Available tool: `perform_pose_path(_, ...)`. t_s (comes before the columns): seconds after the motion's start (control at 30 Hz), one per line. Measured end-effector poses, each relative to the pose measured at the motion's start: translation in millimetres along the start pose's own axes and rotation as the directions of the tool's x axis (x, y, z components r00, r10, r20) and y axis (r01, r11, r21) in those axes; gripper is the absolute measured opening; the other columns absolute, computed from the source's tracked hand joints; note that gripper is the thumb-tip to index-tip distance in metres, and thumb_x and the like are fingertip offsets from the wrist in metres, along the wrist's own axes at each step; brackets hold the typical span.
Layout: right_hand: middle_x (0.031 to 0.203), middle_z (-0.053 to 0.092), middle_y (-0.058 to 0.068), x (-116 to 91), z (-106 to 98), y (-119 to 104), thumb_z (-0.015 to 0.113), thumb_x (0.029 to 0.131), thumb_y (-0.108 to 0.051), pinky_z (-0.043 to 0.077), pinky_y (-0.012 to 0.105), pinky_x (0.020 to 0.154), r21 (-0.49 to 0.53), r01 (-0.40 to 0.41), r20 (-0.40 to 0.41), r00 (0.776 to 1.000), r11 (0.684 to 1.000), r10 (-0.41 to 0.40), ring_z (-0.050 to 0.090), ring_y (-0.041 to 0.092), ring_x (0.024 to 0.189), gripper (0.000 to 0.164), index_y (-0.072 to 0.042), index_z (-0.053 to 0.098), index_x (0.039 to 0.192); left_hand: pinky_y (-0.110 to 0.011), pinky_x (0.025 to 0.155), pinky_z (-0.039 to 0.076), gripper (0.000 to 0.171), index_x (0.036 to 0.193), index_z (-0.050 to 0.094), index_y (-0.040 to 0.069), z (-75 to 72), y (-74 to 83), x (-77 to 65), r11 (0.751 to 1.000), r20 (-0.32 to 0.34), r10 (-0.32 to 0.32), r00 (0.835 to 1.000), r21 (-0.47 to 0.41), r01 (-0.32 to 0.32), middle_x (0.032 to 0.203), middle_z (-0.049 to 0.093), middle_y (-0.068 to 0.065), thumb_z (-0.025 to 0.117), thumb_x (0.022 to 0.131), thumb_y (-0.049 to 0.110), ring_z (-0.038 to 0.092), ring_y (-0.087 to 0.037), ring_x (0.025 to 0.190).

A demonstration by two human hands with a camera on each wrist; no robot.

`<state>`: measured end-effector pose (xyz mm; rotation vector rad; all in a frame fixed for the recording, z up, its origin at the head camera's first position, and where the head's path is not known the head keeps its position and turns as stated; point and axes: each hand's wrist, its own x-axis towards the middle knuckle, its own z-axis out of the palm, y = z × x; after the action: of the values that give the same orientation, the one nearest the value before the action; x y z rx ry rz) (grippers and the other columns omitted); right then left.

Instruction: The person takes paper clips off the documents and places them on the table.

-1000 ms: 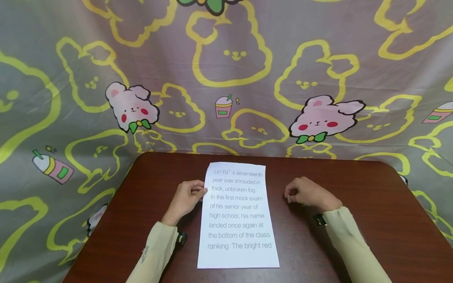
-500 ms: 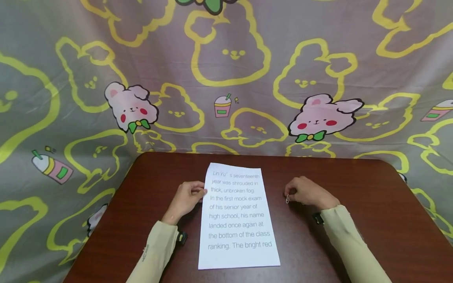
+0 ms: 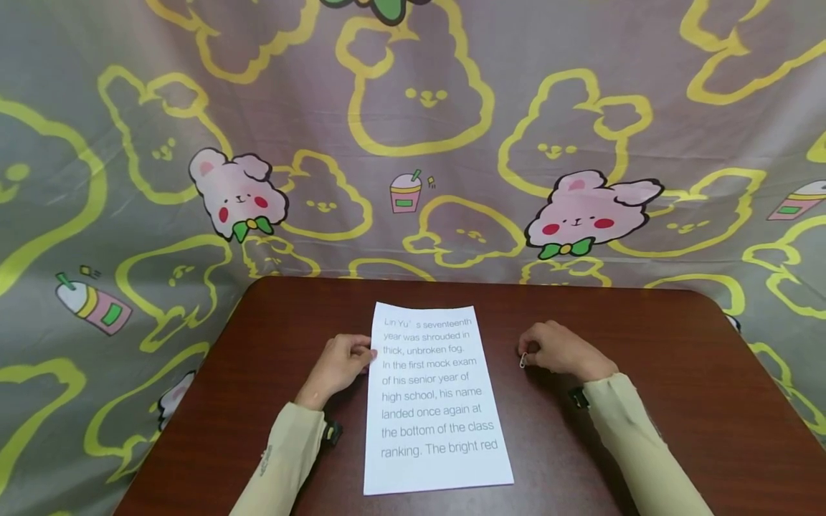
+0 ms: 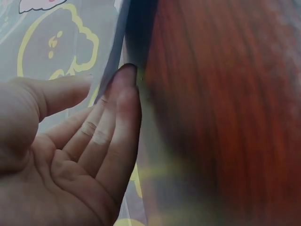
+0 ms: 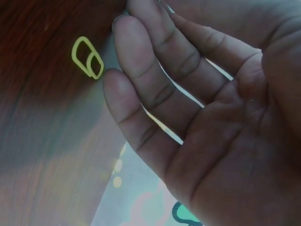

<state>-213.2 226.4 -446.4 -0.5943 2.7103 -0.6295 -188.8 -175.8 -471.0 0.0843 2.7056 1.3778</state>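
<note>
A white sheet (image 3: 432,401) printed with grey text lies lengthwise on the dark brown table (image 3: 658,430). My left hand (image 3: 366,349) rests at the sheet's left edge. In the left wrist view its straight fingers (image 4: 120,108) touch that edge (image 4: 110,70), with the thumb held apart. To the right of the sheet, my right hand (image 3: 525,352) pinches a small pale paper clip (image 3: 523,361) at its fingertips, just above the table. In the right wrist view a yellow paper clip (image 5: 88,58) lies on the wood beside the loosely bent fingers (image 5: 141,80).
A grey cloth (image 3: 413,143) printed with yellow and pink rabbits hangs behind the table and drapes down both sides. The table's rounded far corners (image 3: 710,301) meet the cloth. Pale green sleeves (image 3: 632,444) cover both forearms.
The sheet's far end has swung slightly left and toward me under my left hand. My right hand with the pale clip has barely shifted.
</note>
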Motion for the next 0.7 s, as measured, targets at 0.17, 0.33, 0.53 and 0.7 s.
perform_pose_path(0.17,0.078,0.065,-0.002,-1.4,0.3,0.8,0.074,0.09,-0.001,0.048,0.028,0.059,0.009,-0.013,-0.001,1.0,1.0,0.013,0.055,0.012,0.062,0.013,-0.013,0.074,0.085,-0.03,0.069,0.06,0.033,0.128,0.07,-0.005,-0.7,0.3,-0.5,0.999,0.021,-0.015,1.0,0.036,0.015,0.1,0.08,-0.016,0.07,0.098,0.008,0.074,-0.016,0.075)
perform_pose_path(0.33,0.08,0.066,0.0,-3.1,0.4,1.5,0.074,0.091,-0.002,0.048,0.028,0.059,0.017,-0.018,-0.002,1.0,1.0,0.018,0.055,0.012,0.062,0.01,-0.012,0.074,0.088,-0.028,0.065,0.058,0.029,0.124,0.071,-0.004,-4.5,-1.6,0.5,0.997,0.013,-0.025,1.0,0.074,0.024,0.089,0.079,-0.011,0.07,0.098,0.007,0.071,-0.014,0.072)
perform_pose_path(0.53,0.083,0.069,0.001,-4.1,1.1,2.8,0.076,0.09,-0.003,0.05,0.028,0.06,0.022,-0.014,-0.012,1.0,1.0,0.015,0.057,0.012,0.063,0.008,-0.01,0.075,0.094,-0.027,0.065,0.058,0.025,0.12,0.072,-0.004,-6.6,-3.9,1.3,0.996,0.009,-0.013,1.0,0.091,0.012,0.084,0.078,-0.007,0.07,0.098,0.007,0.071,-0.013,0.071)
perform_pose_path(0.7,0.084,0.068,0.001,-3.9,1.9,3.2,0.076,0.089,-0.002,0.05,0.029,0.061,0.031,-0.022,-0.013,1.0,0.999,0.023,0.057,0.013,0.065,0.01,-0.01,0.076,0.095,-0.026,0.064,0.057,0.024,0.119,0.073,-0.003,-7.6,-4.4,1.9,0.992,0.006,-0.003,1.0,0.127,0.002,0.083,0.078,-0.006,0.07,0.097,0.008,0.071,-0.012,0.071)
